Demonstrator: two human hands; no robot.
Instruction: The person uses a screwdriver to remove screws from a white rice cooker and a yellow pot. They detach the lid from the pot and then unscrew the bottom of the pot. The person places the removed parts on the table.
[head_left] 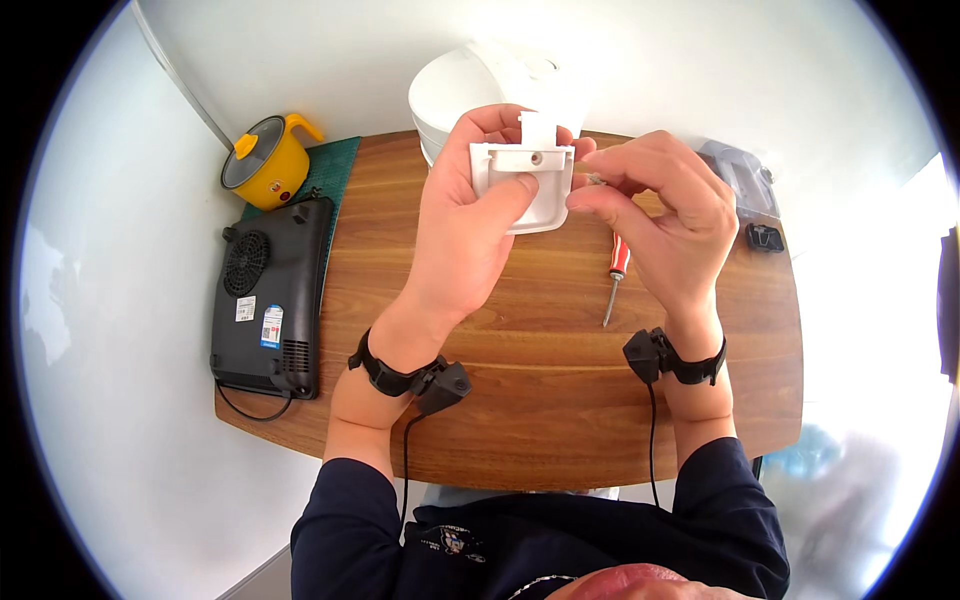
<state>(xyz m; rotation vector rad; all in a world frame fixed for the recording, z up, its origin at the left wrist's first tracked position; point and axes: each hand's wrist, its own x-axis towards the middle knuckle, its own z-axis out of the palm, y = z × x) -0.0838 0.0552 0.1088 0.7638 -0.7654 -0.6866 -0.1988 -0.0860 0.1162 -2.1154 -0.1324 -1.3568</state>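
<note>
My left hand point(455, 235) grips a white plastic housing part point(548, 208) above the table, its thumb pressed on the inner face. This part looks like a shallow tray with a raised bar along its top, a small round hole in the bar and a tab sticking up. Just to its right, my right hand point(685, 215) pinches a tiny metallic piece point(596, 180) between thumb and forefinger; its exact kind is too small to make out. Under the right hand lies a screwdriver point(619, 262) with a red and white handle, partly hidden by the fingers.
Behind my hands stands a white rounded appliance point(450, 90). An upturned black electric cooktop point(262, 320) and a yellow pot point(275, 170) on a green mat point(337, 170) fill the left. A clear plastic package point(745, 180) and a small black object point(764, 238) sit at the right edge.
</note>
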